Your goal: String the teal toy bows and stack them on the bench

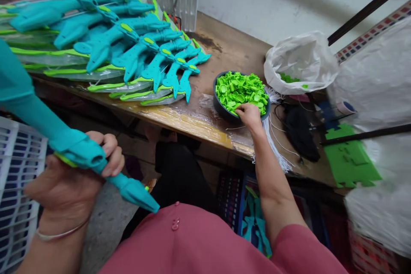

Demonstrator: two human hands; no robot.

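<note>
My left hand (77, 175) is wrapped round a long teal plastic part (77, 145) that slants from the left edge down towards my lap. A small green piece shows on it beside my palm. On the bench, a dark bowl (220, 109) holds a heap of small bright green pieces (239, 90). My right hand (249, 114) reaches over the bowl's near rim, its fingers pinched together at the green pieces; what they hold, if anything, is hidden.
Stacked teal parts with green trim (128, 38) cover the bench's left side. Right of the bowl are a white plastic bag (272, 68), white strings (272, 145), a black item (300, 132) and a green foam mat (349, 158). A white basket (16, 188) stands at lower left.
</note>
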